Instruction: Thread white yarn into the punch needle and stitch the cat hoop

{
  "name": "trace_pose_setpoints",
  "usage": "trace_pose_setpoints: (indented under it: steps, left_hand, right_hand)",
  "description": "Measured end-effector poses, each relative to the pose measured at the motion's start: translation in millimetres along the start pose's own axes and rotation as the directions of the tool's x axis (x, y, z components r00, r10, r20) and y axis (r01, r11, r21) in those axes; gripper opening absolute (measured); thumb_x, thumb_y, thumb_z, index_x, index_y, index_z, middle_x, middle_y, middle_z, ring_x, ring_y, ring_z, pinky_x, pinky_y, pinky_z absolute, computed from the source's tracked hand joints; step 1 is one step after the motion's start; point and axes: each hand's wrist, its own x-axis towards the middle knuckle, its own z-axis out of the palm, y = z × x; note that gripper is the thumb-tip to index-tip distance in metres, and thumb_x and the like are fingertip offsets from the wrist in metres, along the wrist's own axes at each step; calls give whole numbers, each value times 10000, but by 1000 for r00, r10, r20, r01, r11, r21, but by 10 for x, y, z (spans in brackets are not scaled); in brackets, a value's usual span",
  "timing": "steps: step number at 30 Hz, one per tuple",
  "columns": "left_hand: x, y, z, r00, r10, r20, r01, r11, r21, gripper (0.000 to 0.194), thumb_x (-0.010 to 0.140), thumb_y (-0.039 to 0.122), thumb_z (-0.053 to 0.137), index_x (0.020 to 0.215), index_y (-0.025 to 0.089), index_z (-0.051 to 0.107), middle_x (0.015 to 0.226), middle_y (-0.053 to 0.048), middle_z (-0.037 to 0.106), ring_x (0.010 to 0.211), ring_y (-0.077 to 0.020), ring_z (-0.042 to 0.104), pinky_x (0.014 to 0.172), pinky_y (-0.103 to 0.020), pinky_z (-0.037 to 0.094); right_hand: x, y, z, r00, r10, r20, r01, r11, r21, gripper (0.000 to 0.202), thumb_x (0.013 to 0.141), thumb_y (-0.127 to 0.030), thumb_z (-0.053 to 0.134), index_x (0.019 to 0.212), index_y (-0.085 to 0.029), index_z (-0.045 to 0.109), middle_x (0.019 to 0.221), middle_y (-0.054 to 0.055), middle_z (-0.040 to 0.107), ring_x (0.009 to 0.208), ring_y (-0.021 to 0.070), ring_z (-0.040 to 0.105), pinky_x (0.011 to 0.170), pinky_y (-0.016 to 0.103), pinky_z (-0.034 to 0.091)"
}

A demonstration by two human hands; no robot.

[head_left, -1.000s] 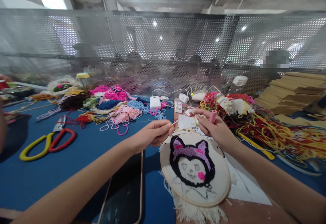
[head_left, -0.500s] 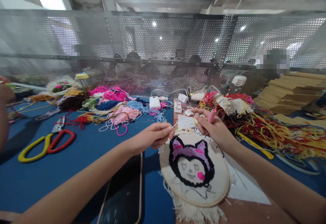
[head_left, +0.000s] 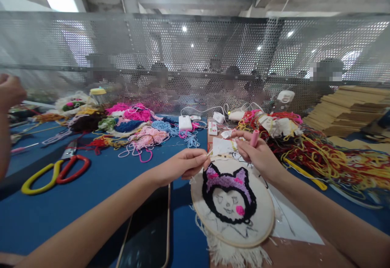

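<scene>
Right, I see my left hand (head_left: 183,164) with its fingers pinched shut on a thin pale yarn strand (head_left: 209,152), just at the far edge of the embroidery hoop (head_left: 233,203). My right hand (head_left: 256,152) is clenched around a pink punch needle (head_left: 254,137), whose handle sticks up between the fingers; its tip is hidden behind the hand, so I cannot tell whether it touches the cloth. The hoop lies near me, right of centre, tilted a little, with a tufted cartoon face in black, purple and pink and a loose white fringe hanging off its near edge. Under its right side sits a white paper sheet (head_left: 292,223). Just left of the hoop, by my left forearm, lies a dark phone (head_left: 149,231) on the blue table (head_left: 100,182). Farther left, well apart from my hands, rest scissors (head_left: 57,170) with one yellow and one red handle. Across the far side spreads a pile of coloured yarn (head_left: 137,126), and to the right a red and yellow yarn tangle (head_left: 329,158). A white power bank (head_left: 185,122) sits at the far middle. Another person's hand (head_left: 9,91) shows at the far left edge.
</scene>
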Motion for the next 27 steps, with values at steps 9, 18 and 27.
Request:
trace_pose_setpoints:
  steps: [9,18,27]
  left_hand:
    - [27,-35,-22,999,-45,-9,46,996,82,306,909,433,406,761,179,492,454,91,262,399,-63,176,393,-208,149]
    - [74,-98,-60,995,-80,-64,96,947,306,355,898,431,399,791,147,583,451,80,318,409,-69,271,431,-199,194]
    - [87,-48,0,961,201,-190,-50,801,597,309,889,376,454,883,173,687,875,-51,614,837,-164,541,782,-276,395]
  right_hand:
    - [4,18,9,992,111,55,-121,964,235,224,781,-311,569,963,-180,579,442,-117,278,382,47,160,394,208,99]
    - [-2,-72,-2,998,66,-3,-64,974,217,232,775,-304,563,954,-159,593,450,-110,285,394,52,177,415,234,101]
    - [-13,-266,33,997,-82,4,81,995,64,252,844,-328,478,996,-165,596,453,-91,310,410,78,240,426,248,157]
